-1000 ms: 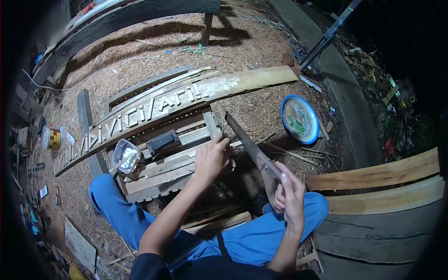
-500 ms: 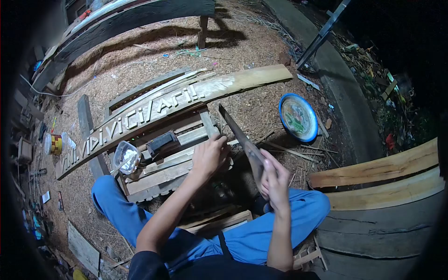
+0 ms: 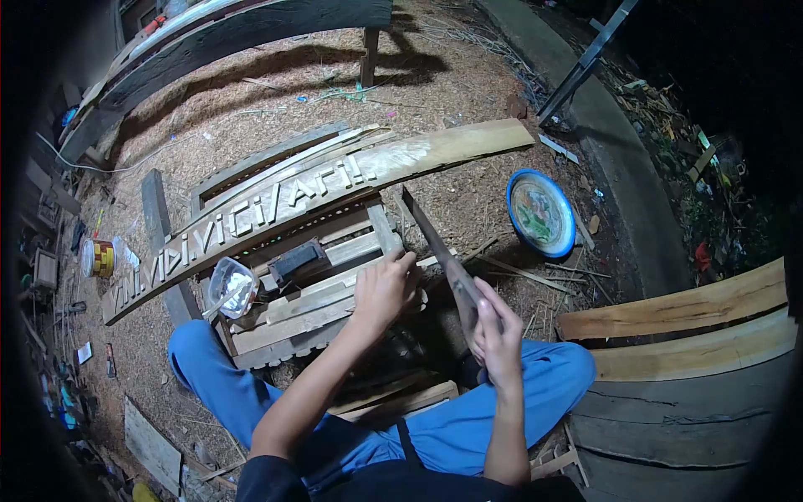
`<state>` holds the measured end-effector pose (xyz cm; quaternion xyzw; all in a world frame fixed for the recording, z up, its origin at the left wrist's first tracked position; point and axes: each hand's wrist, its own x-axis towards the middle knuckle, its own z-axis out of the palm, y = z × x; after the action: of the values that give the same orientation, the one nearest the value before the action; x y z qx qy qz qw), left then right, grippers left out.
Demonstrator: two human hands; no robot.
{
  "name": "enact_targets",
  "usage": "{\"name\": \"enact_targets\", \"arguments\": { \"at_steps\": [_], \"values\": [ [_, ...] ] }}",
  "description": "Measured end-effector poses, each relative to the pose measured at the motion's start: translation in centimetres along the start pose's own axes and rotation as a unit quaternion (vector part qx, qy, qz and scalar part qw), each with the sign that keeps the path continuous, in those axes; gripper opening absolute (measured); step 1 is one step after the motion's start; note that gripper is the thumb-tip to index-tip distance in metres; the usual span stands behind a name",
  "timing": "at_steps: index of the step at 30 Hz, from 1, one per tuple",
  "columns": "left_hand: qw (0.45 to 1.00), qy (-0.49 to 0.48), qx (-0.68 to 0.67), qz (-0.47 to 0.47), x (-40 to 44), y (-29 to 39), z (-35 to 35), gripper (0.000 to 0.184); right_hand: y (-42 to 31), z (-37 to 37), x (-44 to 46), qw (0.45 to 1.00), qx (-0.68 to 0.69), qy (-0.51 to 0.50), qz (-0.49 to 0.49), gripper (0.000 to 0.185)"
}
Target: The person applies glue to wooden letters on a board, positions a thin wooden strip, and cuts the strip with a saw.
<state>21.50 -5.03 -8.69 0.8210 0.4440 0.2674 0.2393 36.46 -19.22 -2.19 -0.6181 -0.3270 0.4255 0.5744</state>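
My right hand (image 3: 499,339) is closed around the handle end of a hand saw (image 3: 437,244), whose long dark blade tapers up and to the left. My left hand (image 3: 385,289) is closed above a slatted wooden pallet (image 3: 293,322); whatever its fingers hold is hidden. Beyond it lies a long curved board (image 3: 468,144) with raised letters (image 3: 259,211) along its left and middle part. A clear plastic tub (image 3: 232,289) with white paste and a stick stands on the slats. Beside it sits a dark block (image 3: 298,261).
A blue-rimmed basin (image 3: 541,213) stands on the shavings to the right. Two pale planks (image 3: 686,356) lie at the lower right. A tin with a yellow and red pattern (image 3: 98,258) is on the left. A heavy bench (image 3: 251,46) stands at the back.
The whole view has shifted slightly. The saw blade has turned a little against the left hand, and both hands keep nearly the same places.
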Motion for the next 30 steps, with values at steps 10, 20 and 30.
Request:
{"name": "enact_targets", "arguments": {
  "at_steps": [10,20,30],
  "values": [
    [1.0,0.013,-0.005,0.019,0.1,0.2,-0.6,0.022,0.6,1.4,0.4,0.998,-0.051,0.029,-0.018,0.041],
    [0.999,0.014,-0.002,0.029,-0.1,-0.1,-0.2,0.023,1.6,0.7,1.7,0.999,-0.026,0.03,-0.031,0.04],
    [0.999,0.016,0.0,0.034,0.0,-0.4,0.2,0.024,1.2,0.8,2.1,0.998,-0.066,0.001,-0.013,0.042]
  ]
}}
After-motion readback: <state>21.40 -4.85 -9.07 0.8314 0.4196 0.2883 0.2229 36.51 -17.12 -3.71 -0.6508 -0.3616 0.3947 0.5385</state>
